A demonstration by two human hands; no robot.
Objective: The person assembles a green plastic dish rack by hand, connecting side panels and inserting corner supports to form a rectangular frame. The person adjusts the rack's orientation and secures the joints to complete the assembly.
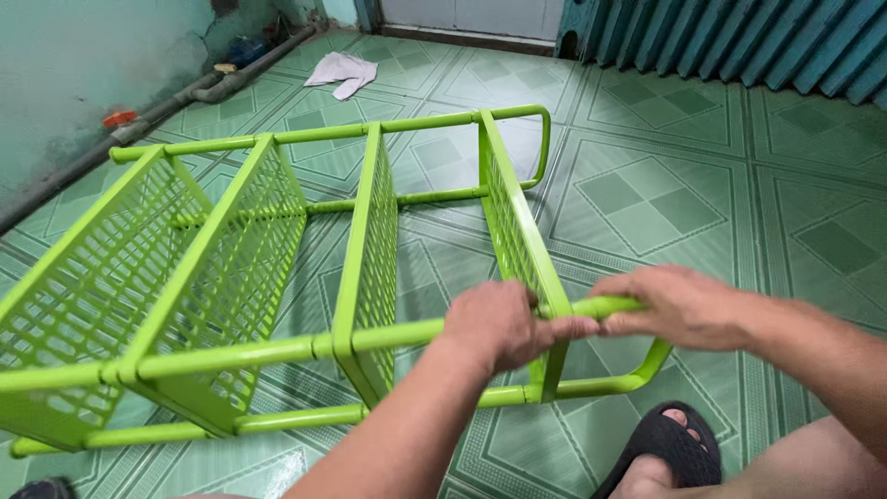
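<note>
black sandal (667,450) on foot, bottom right | left hand (494,325) fingers wrapped around green rack (277,268) front tube | right hand (679,305) fingers pinching tube end | rack on its side on tiled floor (665,185) | white cloth (342,72) far by wall pipe (185,97)

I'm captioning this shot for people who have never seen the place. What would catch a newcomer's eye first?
The bright green metal rack lying on its side across the green patterned floor tiles dominates the view. In front, the left hand and right hand grip its near top tube at the right end. A crumpled white cloth lies by the far wall.
</note>
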